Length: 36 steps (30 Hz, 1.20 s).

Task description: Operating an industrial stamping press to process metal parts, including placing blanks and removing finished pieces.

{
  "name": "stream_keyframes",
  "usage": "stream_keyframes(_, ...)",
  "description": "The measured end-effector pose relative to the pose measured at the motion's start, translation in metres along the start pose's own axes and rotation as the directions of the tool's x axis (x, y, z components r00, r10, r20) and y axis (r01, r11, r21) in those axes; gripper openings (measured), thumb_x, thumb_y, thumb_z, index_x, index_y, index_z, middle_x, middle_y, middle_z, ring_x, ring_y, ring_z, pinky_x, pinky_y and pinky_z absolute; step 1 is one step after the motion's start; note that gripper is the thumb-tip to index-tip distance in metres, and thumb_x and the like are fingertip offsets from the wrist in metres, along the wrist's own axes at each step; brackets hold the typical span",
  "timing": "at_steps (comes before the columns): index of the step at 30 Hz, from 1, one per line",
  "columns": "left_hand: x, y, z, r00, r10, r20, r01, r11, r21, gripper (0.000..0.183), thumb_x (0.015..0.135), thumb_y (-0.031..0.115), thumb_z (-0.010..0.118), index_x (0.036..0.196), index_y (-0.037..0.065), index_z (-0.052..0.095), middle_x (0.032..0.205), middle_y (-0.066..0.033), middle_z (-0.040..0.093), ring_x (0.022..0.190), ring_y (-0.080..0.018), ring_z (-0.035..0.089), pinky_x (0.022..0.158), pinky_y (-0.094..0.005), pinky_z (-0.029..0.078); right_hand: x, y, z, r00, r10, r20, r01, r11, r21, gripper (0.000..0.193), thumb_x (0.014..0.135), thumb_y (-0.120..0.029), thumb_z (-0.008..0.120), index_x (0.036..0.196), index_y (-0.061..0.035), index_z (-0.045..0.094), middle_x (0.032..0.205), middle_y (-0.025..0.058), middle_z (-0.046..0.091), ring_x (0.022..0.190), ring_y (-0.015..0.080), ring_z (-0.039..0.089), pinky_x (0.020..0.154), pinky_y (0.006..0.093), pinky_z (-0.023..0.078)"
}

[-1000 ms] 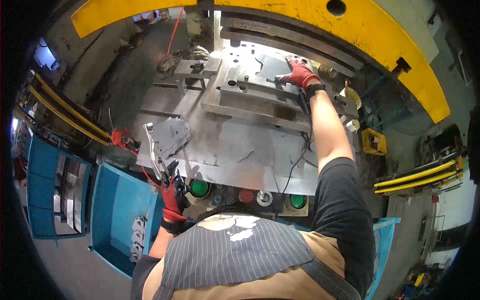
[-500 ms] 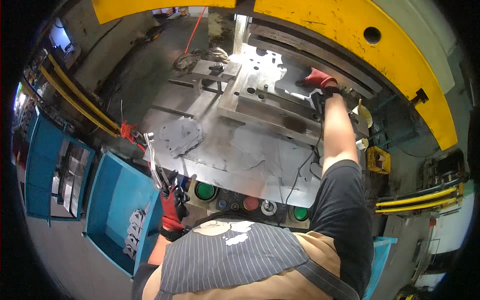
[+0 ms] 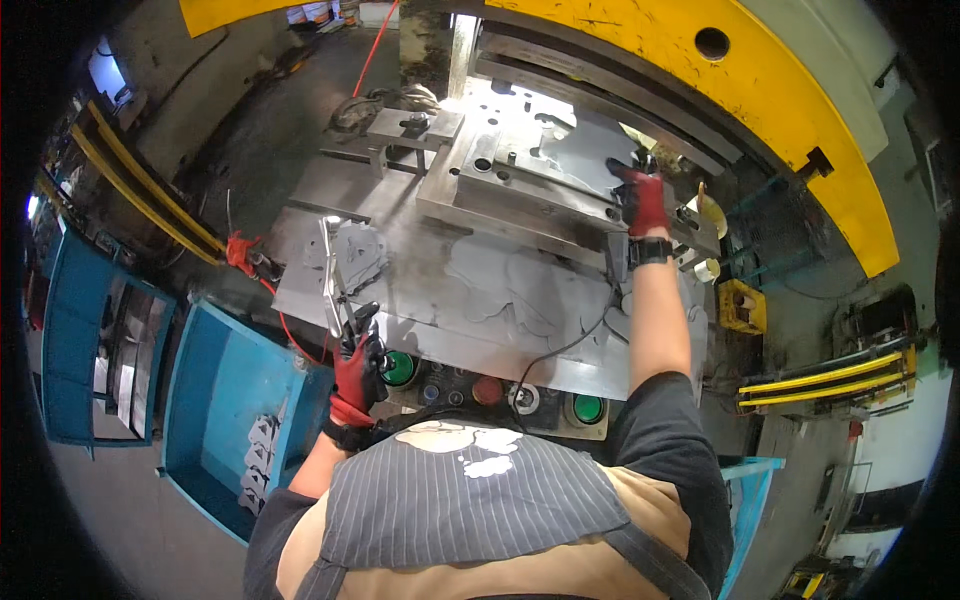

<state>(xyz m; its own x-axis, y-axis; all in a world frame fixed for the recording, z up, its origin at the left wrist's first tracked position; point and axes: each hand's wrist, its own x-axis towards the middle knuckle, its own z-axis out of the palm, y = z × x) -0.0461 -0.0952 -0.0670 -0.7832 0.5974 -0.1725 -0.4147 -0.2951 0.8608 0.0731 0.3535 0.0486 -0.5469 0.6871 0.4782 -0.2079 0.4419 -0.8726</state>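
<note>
My left hand (image 3: 358, 365), in a red and black glove, is closed around a long silver hand tool (image 3: 333, 285). That tool points away from me, its far end over a pile of flat grey metal pieces (image 3: 358, 252) on the steel table (image 3: 430, 320). My right hand (image 3: 645, 195), gloved the same way, has its fingers apart at the right end of the steel die (image 3: 540, 205). Close to those fingers, a flat grey sheet piece (image 3: 585, 150) lies on the die's bright top. I see nothing held in the right hand.
Green buttons (image 3: 588, 408) and a red button (image 3: 487, 390) sit along the table's front. A blue bin (image 3: 205, 400) with stacked metal parts (image 3: 258, 455) stands at left. The yellow press frame (image 3: 760, 90) arches overhead. A dark cable (image 3: 560, 350) crosses the table.
My right hand has drawn back toward me from the die and spread its fingers. My left hand has moved forward and right, bringing the tool over the metal pieces. The view has shifted slightly.
</note>
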Motion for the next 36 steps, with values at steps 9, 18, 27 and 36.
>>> stream_keyframes(9, 0.002, 0.003, 0.035, 0.993, -0.073, 0.098, 0.077, 0.996, -0.041, 0.031, 0.084, 0.015, 0.049, 0.114, 0.007, 0.046, 0.081, -0.0041, 0.056, 0.054, -0.0051, 0.045, 0.043, -0.0185, 0.037, -0.162, -0.031, 0.042, 0.941, 0.318, 0.119, -0.339, 0.896, 0.285, 0.033, 0.077, -0.01, 0.05, 0.108, -0.0013, 0.048, 0.093, 0.0066, 0.055, 0.07, 0.0129, 0.054, 0.058, 0.0219, 0.044)
stream_keyframes(18, -0.001, -0.001, 0.076, 0.934, 0.035, 0.355, -0.065, 0.995, 0.074, 0.04, 0.081, 0.005, 0.052, 0.118, 0.003, 0.04, 0.069, 0.0015, 0.05, 0.048, -0.0046, 0.045, 0.044, -0.0175, 0.039, -0.221, -0.03, 0.071, 0.95, 0.066, 0.306, -0.111, 0.985, 0.131, 0.053, 0.072, 0.002, 0.056, 0.121, -0.0023, 0.037, 0.113, 0.0061, 0.046, 0.095, 0.0153, 0.051, 0.08, 0.025, 0.04)
stream_keyframes(27, 0.012, -0.031, 0.066, 0.947, 0.033, 0.32, -0.035, 0.999, 0.0, 0.041, 0.083, 0.006, 0.047, 0.123, 0.005, 0.037, 0.076, 0.0025, 0.047, 0.051, -0.0027, 0.039, 0.047, -0.0176, 0.036, -0.236, -0.045, 0.081, 0.764, 0.519, 0.383, -0.624, 0.448, 0.64, 0.039, 0.078, -0.008, 0.053, 0.114, -0.002, 0.04, 0.101, 0.0064, 0.051, 0.091, 0.0162, 0.052, 0.074, 0.0268, 0.046)
stream_keyframes(36, 0.006, 0.008, 0.061, 0.985, -0.009, 0.173, 0.022, 0.997, -0.075, 0.039, 0.081, 0.005, 0.049, 0.119, 0.006, 0.04, 0.087, -0.0067, 0.059, 0.05, -0.0046, 0.048, 0.044, -0.0173, 0.041, -0.107, -0.026, 0.006, 0.949, 0.306, 0.075, -0.289, 0.748, 0.597, 0.029, 0.08, -0.025, 0.052, 0.099, -0.0036, 0.052, 0.092, 0.007, 0.057, 0.082, 0.0192, 0.056, 0.071, 0.0311, 0.047)
